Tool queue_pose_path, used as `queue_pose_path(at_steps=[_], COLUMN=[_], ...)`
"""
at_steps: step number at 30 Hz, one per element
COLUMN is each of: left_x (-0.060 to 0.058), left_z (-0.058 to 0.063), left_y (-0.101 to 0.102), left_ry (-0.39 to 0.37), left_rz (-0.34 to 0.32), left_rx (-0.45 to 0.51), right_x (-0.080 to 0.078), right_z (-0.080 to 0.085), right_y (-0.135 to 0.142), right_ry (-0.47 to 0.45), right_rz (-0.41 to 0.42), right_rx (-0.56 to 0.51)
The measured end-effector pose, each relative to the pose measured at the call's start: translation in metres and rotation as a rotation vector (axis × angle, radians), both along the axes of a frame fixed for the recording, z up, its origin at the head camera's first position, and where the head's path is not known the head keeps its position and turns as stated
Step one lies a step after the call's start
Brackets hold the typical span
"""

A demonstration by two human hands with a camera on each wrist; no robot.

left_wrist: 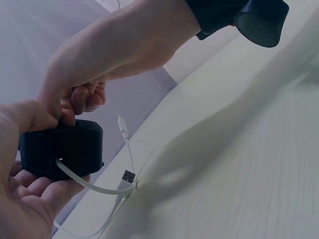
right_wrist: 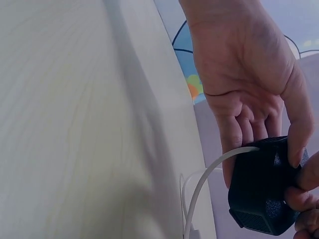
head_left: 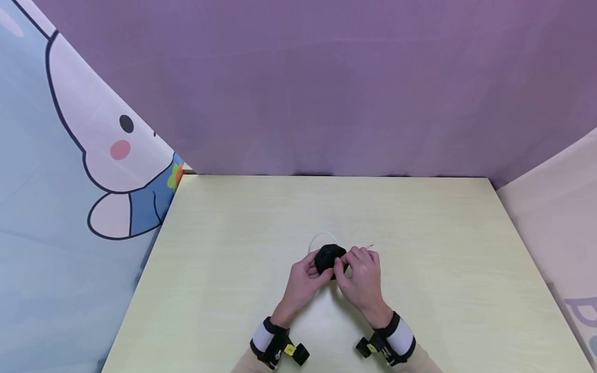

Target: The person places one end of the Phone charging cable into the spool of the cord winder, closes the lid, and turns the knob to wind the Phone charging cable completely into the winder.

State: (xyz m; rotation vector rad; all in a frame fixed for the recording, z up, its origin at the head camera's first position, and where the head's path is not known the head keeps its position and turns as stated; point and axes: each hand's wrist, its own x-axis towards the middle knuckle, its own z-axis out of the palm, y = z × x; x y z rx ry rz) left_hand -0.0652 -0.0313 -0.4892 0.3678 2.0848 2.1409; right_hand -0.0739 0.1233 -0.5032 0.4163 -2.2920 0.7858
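A black, many-sided case with a textured surface is held above the table. My left hand grips it, thumb on one side and fingers under the other, as the left wrist view shows. The curled fingertips of my right hand pinch at the case's edge, close to the left thumb; what exactly lies between them is hidden. From a small hole in the case a white cable comes out. Below the case hang a USB plug and a slim white connector. The case also shows at the right wrist.
Beneath the hands is a pale wood-grain table. A purple cloth backs its far edge. A blue cloth with a cartoon figure hangs at the left, a pale cloth at the right. Both wrists carry strapped cameras.
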Motion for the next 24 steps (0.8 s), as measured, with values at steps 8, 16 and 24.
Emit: queue_pose_path(at_steps=[8, 16, 24], left_x=[0.0, 0.0, -0.003], left_z=[0.0, 0.004, 0.004], left_y=[0.001, 0.0, -0.004], left_ry=[0.011, 0.003, -0.034], left_rz=[0.009, 0.014, 0.021], left_rx=[-0.013, -0.02, 0.005], right_x=[0.0, -0.003, -0.004], right_z=[-0.002, -0.002, 0.0], right_y=[0.003, 0.01, 0.018], right_ry=[0.01, 0.049, 0.069], right_rz=[0.017, 0.096, 0.218], right_rx=[0.03, 0.077, 0.157])
